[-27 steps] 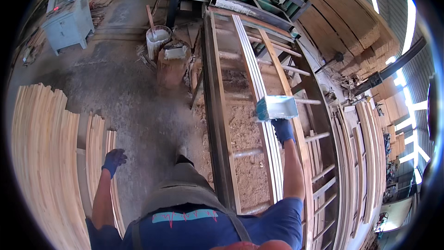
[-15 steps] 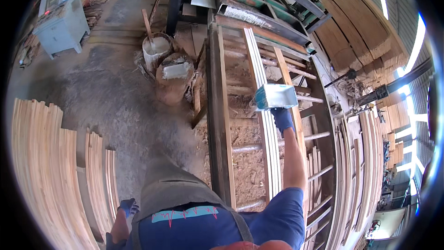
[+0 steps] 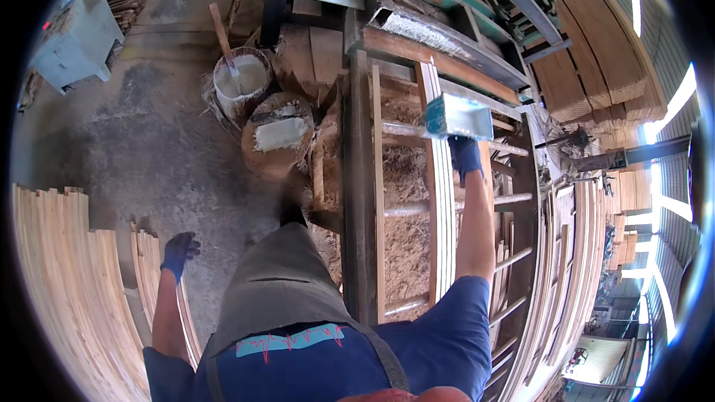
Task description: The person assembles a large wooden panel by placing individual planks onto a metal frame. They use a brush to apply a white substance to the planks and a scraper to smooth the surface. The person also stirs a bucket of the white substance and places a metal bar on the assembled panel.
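Note:
My right hand (image 3: pixel 466 158), in a blue glove, grips a wide flat trowel-like blade (image 3: pixel 459 117) and holds it over the far end of a few pale wooden strips (image 3: pixel 441 216) that lie side by side on a roller frame (image 3: pixel 360 201). Down at my left side, my left hand (image 3: pixel 179 252), also gloved in blue, hangs with its fingers apart above a low stack of curved wooden planks (image 3: pixel 153 275). It holds nothing.
A white bucket with a stick (image 3: pixel 240 82) and a round tub of pale paste (image 3: pixel 278 138) stand on the concrete floor ahead. A grey machine (image 3: pixel 73 33) is at far left. Plank stacks (image 3: pixel 63 283) lie at left, more strips (image 3: pixel 581 268) at right.
My right hand has pushed the blade farther along the strips. My left hand dropped low, then rose over the plank stack. My view has moved forward toward the buckets.

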Demonstrator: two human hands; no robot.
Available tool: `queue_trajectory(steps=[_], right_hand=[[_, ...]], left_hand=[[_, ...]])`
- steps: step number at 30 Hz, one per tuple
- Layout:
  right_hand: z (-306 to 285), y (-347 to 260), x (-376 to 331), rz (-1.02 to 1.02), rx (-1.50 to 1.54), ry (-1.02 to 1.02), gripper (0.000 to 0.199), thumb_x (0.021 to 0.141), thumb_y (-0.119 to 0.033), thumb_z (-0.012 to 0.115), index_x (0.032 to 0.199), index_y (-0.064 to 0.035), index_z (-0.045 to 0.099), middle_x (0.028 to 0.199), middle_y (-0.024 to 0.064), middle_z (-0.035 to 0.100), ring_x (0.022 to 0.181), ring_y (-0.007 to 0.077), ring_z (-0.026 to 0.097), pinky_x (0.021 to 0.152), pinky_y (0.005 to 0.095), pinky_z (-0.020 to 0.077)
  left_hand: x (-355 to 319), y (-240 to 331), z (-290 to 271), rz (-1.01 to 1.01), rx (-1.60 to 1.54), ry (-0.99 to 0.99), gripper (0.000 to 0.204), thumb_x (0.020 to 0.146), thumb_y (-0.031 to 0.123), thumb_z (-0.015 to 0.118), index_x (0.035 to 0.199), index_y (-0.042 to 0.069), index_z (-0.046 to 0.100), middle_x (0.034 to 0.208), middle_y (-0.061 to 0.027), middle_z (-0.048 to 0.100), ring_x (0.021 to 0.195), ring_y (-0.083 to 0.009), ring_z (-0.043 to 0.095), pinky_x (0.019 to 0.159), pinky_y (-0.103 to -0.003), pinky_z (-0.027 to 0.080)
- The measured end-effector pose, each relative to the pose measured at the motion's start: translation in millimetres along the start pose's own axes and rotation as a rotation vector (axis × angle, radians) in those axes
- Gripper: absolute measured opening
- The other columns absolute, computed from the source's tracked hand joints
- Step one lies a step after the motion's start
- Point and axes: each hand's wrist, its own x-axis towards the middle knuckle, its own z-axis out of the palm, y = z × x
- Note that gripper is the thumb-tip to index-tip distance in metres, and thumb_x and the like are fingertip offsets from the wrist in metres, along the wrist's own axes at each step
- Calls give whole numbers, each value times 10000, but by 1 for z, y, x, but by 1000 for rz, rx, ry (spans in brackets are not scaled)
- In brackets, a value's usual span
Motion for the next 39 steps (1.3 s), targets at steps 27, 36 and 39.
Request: queue_trajectory(steps=[27, 36, 39], right_hand=[[120, -244, -19, 275, 1197, -76, 456, 970, -191, 546, 1372, -7, 433, 1233, 87, 580, 1098, 198, 567, 958, 346, 476], [352, -239, -71, 121, 608, -320, 260, 909, -144, 627, 1122, 3, 643, 1142, 145, 682, 1057, 292, 638, 877, 360, 492], [428, -181, -69, -400, -160, -389, 267, 952, -177, 556, 1143, -10, 638, 1177, 198, 650, 1067, 328, 628, 871, 380, 502]], left_hand=[[164, 75, -41, -422, 51, -128, 335, 940, 372, 571, 1155, 119, 616, 947, -88, 718, 675, -153, 656, 480, -300, 411], [94, 69, -118, -484, 40, 63, 393, 959, 411, 552, 1215, 119, 610, 1009, -86, 710, 826, -180, 685, 737, -309, 517], [48, 10, -149, -602, 69, 118, 404, 958, 435, 540, 1206, 124, 609, 1005, -103, 711, 815, -191, 685, 734, -327, 508]])
